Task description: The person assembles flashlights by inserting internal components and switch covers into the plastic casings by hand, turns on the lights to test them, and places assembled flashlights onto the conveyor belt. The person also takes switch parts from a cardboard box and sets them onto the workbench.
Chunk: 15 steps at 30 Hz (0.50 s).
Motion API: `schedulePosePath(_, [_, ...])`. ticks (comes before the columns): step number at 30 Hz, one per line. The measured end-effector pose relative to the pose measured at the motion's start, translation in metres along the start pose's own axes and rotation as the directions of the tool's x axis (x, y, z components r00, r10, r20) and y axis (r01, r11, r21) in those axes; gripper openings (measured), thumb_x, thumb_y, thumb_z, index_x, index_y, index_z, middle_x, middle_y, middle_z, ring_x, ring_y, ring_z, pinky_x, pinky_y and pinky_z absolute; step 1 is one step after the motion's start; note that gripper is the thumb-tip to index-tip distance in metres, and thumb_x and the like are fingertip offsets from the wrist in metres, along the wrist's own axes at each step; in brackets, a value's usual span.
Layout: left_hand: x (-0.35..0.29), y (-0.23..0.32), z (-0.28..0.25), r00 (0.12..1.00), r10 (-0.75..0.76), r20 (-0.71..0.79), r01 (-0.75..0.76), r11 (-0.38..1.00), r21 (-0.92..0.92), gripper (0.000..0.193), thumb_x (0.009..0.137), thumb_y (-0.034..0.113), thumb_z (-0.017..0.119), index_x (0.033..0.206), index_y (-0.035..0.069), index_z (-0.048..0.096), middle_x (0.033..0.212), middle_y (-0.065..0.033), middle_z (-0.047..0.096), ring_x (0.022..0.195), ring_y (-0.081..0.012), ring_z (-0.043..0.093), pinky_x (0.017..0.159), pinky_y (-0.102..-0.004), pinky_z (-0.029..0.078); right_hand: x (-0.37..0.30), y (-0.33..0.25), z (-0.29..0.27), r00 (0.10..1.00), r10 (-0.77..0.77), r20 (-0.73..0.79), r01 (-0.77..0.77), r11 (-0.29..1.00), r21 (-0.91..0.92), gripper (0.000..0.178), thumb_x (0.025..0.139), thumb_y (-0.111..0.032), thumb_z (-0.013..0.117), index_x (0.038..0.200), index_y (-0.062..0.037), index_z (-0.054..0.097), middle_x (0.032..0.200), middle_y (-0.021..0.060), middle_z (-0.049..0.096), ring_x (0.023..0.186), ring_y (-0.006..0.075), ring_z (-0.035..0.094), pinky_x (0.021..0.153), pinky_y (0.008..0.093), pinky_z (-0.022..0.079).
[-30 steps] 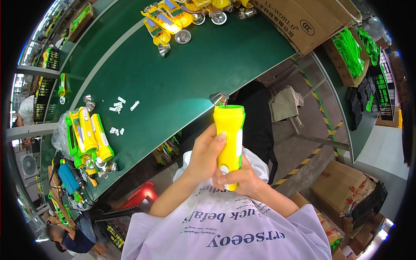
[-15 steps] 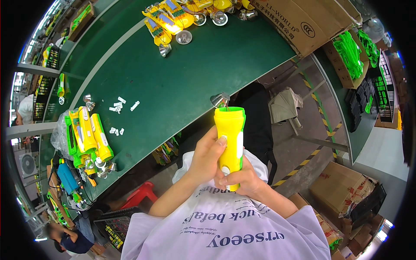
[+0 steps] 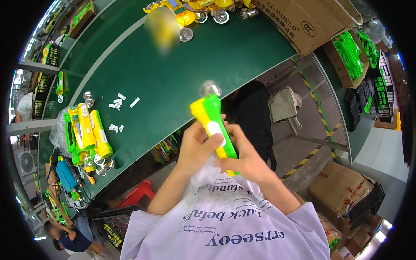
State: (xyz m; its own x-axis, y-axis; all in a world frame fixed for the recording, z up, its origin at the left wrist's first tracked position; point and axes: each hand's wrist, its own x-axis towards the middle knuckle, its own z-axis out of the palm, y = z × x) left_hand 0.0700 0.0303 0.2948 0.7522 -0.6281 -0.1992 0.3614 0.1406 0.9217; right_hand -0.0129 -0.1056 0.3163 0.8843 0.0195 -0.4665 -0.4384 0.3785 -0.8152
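Note:
A yellow and green flashlight body (image 3: 212, 119) is held in front of my chest, tilted with its wide end up and to the left. My left hand (image 3: 195, 145) wraps its left side, the thumb by a white oval part on the casing. The fingers of my right hand (image 3: 248, 158) close around the lower right side and narrow end. A shiny reflector (image 3: 211, 88), smeared by motion, hangs just beyond the wide end. How it joins the body cannot be made out.
Several flashlights (image 3: 89, 134) with loose reflectors lie on the green table (image 3: 151, 91) at left, beside small white pieces (image 3: 117, 104). More yellow parts (image 3: 186, 17) lie at the far edge, partly blurred. A cardboard box (image 3: 303, 21) stands far right, a red stool (image 3: 138, 193) lower left.
The flashlight body has turned from upright to tilted left, and its green side now faces up. The reflector has shifted left. My right hand has moved up along the body.

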Motion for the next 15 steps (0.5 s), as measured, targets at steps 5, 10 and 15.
schedulePosePath(5, [-0.007, 0.001, -0.012, 0.957, 0.167, -0.238, -0.217, 0.955, -0.203, 0.059, 0.090, 0.044, 0.065, 0.126, -0.001, 0.050, 0.118, -0.0111, 0.061, 0.109, -0.0222, 0.061, 0.091, -0.0353, 0.051, -0.003, -0.050, -0.018, 0.927, -0.372, 0.053, 0.362, 0.844, -0.397, 0.064, 0.071, 0.000, 0.077, 0.127, 0.0001, 0.048, 0.111, 0.0119, 0.058, 0.103, 0.0195, 0.061, 0.086, 0.0321, 0.053])
schedulePosePath(10, [-0.014, 0.023, -0.003, 0.927, 0.317, -0.198, -0.361, 0.898, -0.252, 0.062, 0.085, 0.024, 0.074, 0.132, 0.000, 0.041, 0.122, -0.0147, 0.059, 0.119, -0.0307, 0.058, 0.097, -0.0407, 0.050, -0.005, -0.075, -0.022, 0.841, -0.532, 0.103, 0.518, 0.733, -0.441, 0.036, 0.073, -0.001, 0.077, 0.106, 0.0033, 0.063, 0.095, 0.0104, 0.067, 0.091, 0.0195, 0.067, 0.084, 0.0321, 0.055])
schedulePosePath(15, [-0.024, 0.034, 0.009, 0.896, 0.350, -0.274, -0.402, 0.900, -0.166, 0.068, 0.075, -0.001, 0.075, 0.133, 0.002, 0.038, 0.113, -0.0086, 0.059, 0.103, -0.0167, 0.061, 0.095, -0.0327, 0.048, -0.005, -0.075, -0.019, 0.818, -0.562, 0.123, 0.572, 0.774, -0.273, 0.033, 0.073, 0.002, 0.077, 0.103, 0.0028, 0.066, 0.099, 0.0097, 0.066, 0.090, 0.0179, 0.067, 0.084, 0.0302, 0.055])
